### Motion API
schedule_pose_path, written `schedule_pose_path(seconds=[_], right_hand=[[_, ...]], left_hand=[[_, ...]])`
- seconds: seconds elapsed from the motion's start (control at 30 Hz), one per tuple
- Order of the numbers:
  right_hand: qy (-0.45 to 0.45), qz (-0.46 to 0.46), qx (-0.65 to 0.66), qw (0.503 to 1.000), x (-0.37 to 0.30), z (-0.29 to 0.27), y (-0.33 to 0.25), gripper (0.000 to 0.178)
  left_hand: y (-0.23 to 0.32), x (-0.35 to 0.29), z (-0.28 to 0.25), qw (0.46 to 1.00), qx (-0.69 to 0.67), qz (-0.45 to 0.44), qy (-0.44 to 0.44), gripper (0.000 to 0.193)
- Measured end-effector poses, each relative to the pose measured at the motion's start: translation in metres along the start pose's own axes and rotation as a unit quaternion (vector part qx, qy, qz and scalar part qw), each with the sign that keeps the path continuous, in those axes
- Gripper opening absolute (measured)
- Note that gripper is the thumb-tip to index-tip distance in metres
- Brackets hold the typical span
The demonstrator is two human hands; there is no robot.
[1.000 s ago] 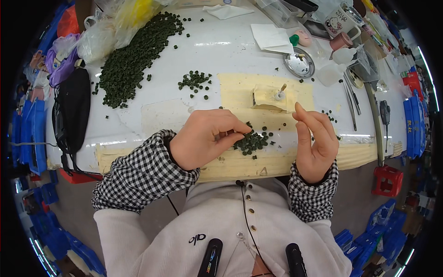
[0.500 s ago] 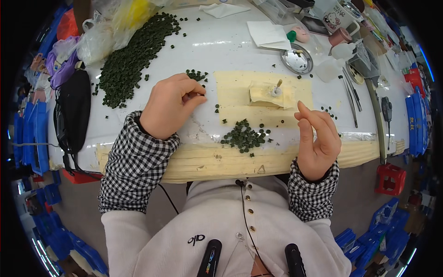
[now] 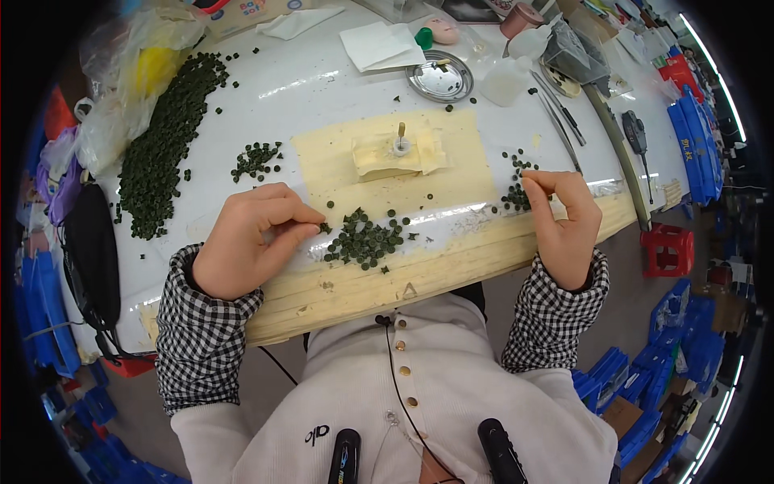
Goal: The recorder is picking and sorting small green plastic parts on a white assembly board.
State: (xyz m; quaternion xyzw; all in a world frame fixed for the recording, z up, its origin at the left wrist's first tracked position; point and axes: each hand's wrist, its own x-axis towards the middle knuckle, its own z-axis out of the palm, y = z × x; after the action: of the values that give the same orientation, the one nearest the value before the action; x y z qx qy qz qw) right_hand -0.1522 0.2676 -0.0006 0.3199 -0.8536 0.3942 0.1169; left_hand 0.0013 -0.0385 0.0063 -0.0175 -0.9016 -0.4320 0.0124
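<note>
My left hand is closed in a pinch, with a small dark green part at its fingertips, left of a loose pile of similar round parts near the table's front. My right hand has thumb and index finger closed together beside a smaller scatter of dark green parts; whatever they hold is too small to make out. Between and beyond the hands stands a yellowish taped block with a white collar and a brass-coloured pin upright on top. It rests on a pale yellow sheet.
A large heap of green parts lies far left, with a small cluster nearer. At the back are a round metal dish and white paper. Tweezers lie at right, near a black walkie-talkie.
My left hand has moved from near the small cluster to the front pile. My right hand has moved away from the block to the right-hand scatter. The whole view has turned and shifted.
</note>
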Motion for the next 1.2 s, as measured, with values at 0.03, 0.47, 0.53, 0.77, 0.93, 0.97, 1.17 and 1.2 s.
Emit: schedule_pose_path(seconds=[0.03,0.47,0.53,0.77,0.93,0.97,1.17,1.2], right_hand=[[-0.025,-0.013,-0.024,0.999,0.000,-0.004,-0.002,0.010],[-0.097,-0.046,-0.098,0.989,-0.004,0.013,-0.005,0.008],[-0.070,-0.037,-0.076,0.994,-0.005,0.015,-0.005,0.007],[-0.026,0.071,0.137,0.988,-0.015,0.023,-0.017,0.007],[-0.084,0.028,0.222,0.971,-0.014,0.037,-0.041,0.015],[-0.098,0.020,0.241,0.965,-0.012,0.039,-0.045,0.016],[-0.136,-0.005,0.297,0.945,-0.002,0.051,-0.052,0.016],[-0.131,0.026,0.316,0.939,-0.002,0.054,-0.057,0.017]], left_hand=[[-0.001,0.000,0.000,1.000,-0.008,-0.004,0.018,0.012],[-0.005,0.010,0.010,0.993,0.043,0.023,0.108,0.010],[-0.005,0.011,0.014,0.995,0.038,0.022,0.091,0.009],[-0.003,0.020,0.016,0.998,0.028,-0.004,0.052,0.008],[0.002,0.018,0.023,0.985,-0.119,-0.030,0.118,0.009],[0.005,0.017,0.025,0.974,-0.184,-0.050,0.124,0.009],[0.016,0.015,0.028,0.905,-0.410,-0.081,0.079,0.011],[0.015,0.016,0.031,0.893,-0.438,-0.080,0.070,0.010]])
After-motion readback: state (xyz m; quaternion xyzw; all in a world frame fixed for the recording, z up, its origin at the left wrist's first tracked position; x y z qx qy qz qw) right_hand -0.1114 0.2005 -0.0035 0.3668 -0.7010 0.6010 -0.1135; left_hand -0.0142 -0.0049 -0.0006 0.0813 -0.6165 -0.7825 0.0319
